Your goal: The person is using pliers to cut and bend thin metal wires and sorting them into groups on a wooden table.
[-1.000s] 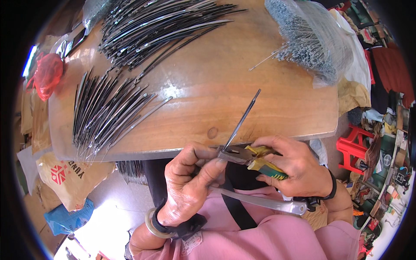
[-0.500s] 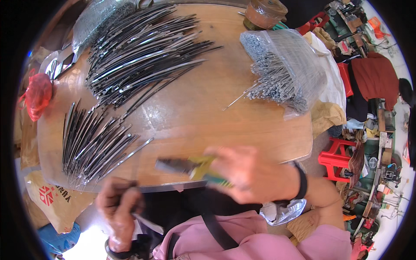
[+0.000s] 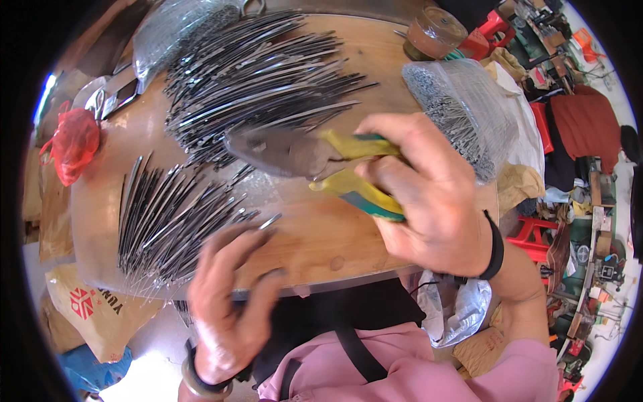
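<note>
My right hand (image 3: 429, 194) grips pliers (image 3: 301, 155) with yellow and green handles, their grey jaws raised over the wooden table (image 3: 335, 234) and pointing left. My left hand (image 3: 228, 301) hovers blurred at the table's near edge with its fingers apart, just right of a fan of dark metal blades (image 3: 167, 221). One thin blade tip (image 3: 268, 221) lies at its fingertips; whether the hand holds it is unclear. A bigger heap of the same blades (image 3: 261, 80) lies at the back.
A clear bag of thin metal pins (image 3: 462, 114) sits at the back right, a brown tape roll (image 3: 435, 30) behind it. A red bag (image 3: 70, 144) and scissors (image 3: 110, 97) lie at the left. Paper sacks (image 3: 94, 308) and cluttered stools stand around.
My right hand has lifted the pliers up and away over the table. My left hand has come up from below the table edge toward the near fan of blades.
</note>
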The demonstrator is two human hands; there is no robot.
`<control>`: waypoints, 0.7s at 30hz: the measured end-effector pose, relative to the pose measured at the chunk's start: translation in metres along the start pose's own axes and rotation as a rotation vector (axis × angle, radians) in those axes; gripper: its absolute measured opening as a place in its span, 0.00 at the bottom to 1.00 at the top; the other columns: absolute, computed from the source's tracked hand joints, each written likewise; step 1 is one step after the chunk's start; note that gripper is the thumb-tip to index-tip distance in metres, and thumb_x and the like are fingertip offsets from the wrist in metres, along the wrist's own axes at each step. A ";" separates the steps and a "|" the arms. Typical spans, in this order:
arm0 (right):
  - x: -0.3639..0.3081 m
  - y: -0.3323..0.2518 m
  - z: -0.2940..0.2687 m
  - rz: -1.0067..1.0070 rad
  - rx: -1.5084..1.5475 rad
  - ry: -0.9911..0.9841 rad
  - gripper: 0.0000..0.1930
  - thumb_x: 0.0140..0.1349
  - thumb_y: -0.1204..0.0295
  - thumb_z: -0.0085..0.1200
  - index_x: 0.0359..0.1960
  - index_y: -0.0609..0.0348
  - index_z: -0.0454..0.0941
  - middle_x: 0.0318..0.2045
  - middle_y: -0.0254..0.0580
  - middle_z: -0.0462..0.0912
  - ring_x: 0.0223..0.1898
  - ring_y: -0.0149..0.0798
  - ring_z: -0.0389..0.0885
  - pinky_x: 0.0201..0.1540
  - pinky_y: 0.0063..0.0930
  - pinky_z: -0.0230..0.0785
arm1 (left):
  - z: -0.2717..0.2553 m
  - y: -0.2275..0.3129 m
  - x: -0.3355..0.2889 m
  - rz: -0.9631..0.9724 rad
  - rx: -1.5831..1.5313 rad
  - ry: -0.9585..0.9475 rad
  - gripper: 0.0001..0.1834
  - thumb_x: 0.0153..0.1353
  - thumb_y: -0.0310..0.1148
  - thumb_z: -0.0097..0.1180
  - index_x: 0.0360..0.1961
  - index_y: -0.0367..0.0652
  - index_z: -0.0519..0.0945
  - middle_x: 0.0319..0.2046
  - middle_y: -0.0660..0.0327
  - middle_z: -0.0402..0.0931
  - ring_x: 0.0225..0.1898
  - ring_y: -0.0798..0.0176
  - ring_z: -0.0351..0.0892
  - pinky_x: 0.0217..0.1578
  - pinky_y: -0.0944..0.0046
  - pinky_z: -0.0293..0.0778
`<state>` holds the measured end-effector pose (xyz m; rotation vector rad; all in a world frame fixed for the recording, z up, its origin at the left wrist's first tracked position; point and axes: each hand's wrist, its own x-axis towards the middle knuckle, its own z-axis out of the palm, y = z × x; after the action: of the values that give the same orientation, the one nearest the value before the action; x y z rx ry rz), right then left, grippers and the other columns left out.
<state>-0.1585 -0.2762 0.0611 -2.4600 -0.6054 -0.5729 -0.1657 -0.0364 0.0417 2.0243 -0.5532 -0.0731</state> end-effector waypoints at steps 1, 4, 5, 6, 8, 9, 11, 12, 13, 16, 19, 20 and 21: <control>0.006 -0.016 0.001 0.098 0.155 0.070 0.08 0.46 0.83 0.62 0.29 0.66 0.78 0.44 0.51 0.75 0.35 0.40 0.76 0.38 0.27 0.70 | 0.010 0.006 0.010 0.046 -0.091 -0.024 0.25 0.49 0.21 0.63 0.51 0.32 0.74 0.47 0.45 0.75 0.47 0.46 0.77 0.50 0.56 0.71; -0.003 -0.031 0.000 0.284 0.689 0.212 0.06 0.56 0.78 0.62 0.34 0.64 0.79 0.47 0.49 0.73 0.37 0.33 0.73 0.40 0.27 0.67 | 0.050 0.020 0.026 -0.064 -0.521 -0.053 0.22 0.55 0.20 0.60 0.53 0.35 0.74 0.38 0.50 0.78 0.36 0.55 0.79 0.40 0.63 0.75; -0.012 -0.027 0.000 0.317 0.760 0.226 0.08 0.56 0.76 0.62 0.35 0.64 0.79 0.47 0.49 0.73 0.37 0.33 0.73 0.40 0.27 0.67 | 0.049 0.023 0.025 -0.223 -0.606 -0.112 0.20 0.56 0.18 0.59 0.52 0.36 0.75 0.33 0.52 0.79 0.32 0.58 0.80 0.35 0.65 0.75; -0.021 -0.022 -0.001 0.347 0.830 0.236 0.09 0.57 0.74 0.63 0.37 0.64 0.78 0.47 0.49 0.73 0.37 0.33 0.72 0.40 0.27 0.66 | 0.047 0.015 0.031 0.154 -0.294 -0.074 0.17 0.57 0.15 0.55 0.48 0.38 0.77 0.25 0.56 0.76 0.24 0.58 0.76 0.27 0.66 0.73; -0.042 -0.020 -0.007 0.475 0.940 0.268 0.09 0.55 0.77 0.64 0.37 0.66 0.79 0.45 0.49 0.76 0.43 0.34 0.74 0.47 0.30 0.67 | 0.048 0.013 0.028 0.144 -0.220 -0.105 0.15 0.58 0.15 0.53 0.46 0.38 0.78 0.24 0.54 0.73 0.23 0.55 0.74 0.26 0.64 0.72; -0.053 -0.018 -0.010 0.539 0.996 0.293 0.10 0.54 0.79 0.64 0.38 0.66 0.80 0.44 0.48 0.77 0.46 0.34 0.75 0.50 0.31 0.67 | 0.049 0.012 0.025 0.138 -0.185 -0.120 0.14 0.58 0.15 0.53 0.45 0.38 0.79 0.24 0.54 0.72 0.23 0.54 0.73 0.25 0.64 0.71; -0.074 -0.007 -0.008 0.605 0.993 0.302 0.10 0.55 0.79 0.64 0.37 0.67 0.80 0.44 0.48 0.77 0.45 0.34 0.75 0.50 0.31 0.67 | 0.055 0.008 0.021 0.142 -0.098 -0.181 0.18 0.54 0.16 0.54 0.47 0.38 0.78 0.23 0.54 0.69 0.22 0.50 0.73 0.23 0.60 0.70; -0.081 -0.003 -0.009 0.627 0.985 0.290 0.09 0.54 0.79 0.64 0.37 0.66 0.80 0.44 0.47 0.77 0.43 0.33 0.75 0.47 0.30 0.68 | 0.057 0.009 0.020 0.172 -0.014 -0.211 0.19 0.52 0.16 0.54 0.47 0.39 0.78 0.23 0.54 0.69 0.22 0.50 0.73 0.23 0.59 0.70; -0.085 -0.001 -0.008 0.641 0.941 0.283 0.09 0.54 0.79 0.64 0.36 0.66 0.81 0.43 0.47 0.77 0.42 0.33 0.75 0.46 0.29 0.69 | 0.060 0.009 0.019 0.198 0.069 -0.243 0.20 0.51 0.16 0.55 0.47 0.39 0.78 0.23 0.54 0.69 0.22 0.50 0.74 0.22 0.58 0.70; -0.096 0.006 -0.012 0.640 0.657 0.183 0.07 0.51 0.80 0.63 0.33 0.65 0.82 0.37 0.44 0.79 0.36 0.35 0.78 0.40 0.28 0.70 | 0.068 0.012 0.018 0.197 0.128 -0.303 0.20 0.51 0.15 0.53 0.48 0.38 0.78 0.23 0.54 0.70 0.20 0.52 0.74 0.22 0.60 0.70; -0.105 0.007 -0.011 0.558 0.618 0.097 0.07 0.50 0.80 0.63 0.32 0.64 0.82 0.35 0.44 0.79 0.35 0.38 0.79 0.39 0.28 0.70 | 0.076 0.014 0.016 0.199 0.139 -0.340 0.19 0.53 0.14 0.53 0.47 0.38 0.79 0.22 0.53 0.70 0.20 0.51 0.74 0.22 0.61 0.70; -0.105 0.003 -0.017 0.665 0.741 0.021 0.08 0.53 0.76 0.66 0.32 0.65 0.82 0.38 0.48 0.79 0.39 0.39 0.78 0.42 0.31 0.70 | 0.075 0.015 0.014 0.197 0.156 -0.345 0.20 0.53 0.14 0.53 0.47 0.38 0.79 0.22 0.53 0.70 0.20 0.50 0.73 0.21 0.60 0.69; -0.107 0.004 -0.014 0.641 0.729 0.030 0.08 0.53 0.76 0.66 0.32 0.65 0.82 0.38 0.48 0.79 0.39 0.39 0.78 0.42 0.31 0.70 | 0.073 0.015 0.013 0.199 0.181 -0.370 0.22 0.50 0.15 0.53 0.49 0.39 0.78 0.23 0.54 0.70 0.21 0.50 0.74 0.21 0.59 0.70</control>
<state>-0.2465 -0.3190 0.0161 -1.7864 0.0269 -0.0904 -0.1798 -0.1075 0.0195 2.1312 -1.0239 -0.2903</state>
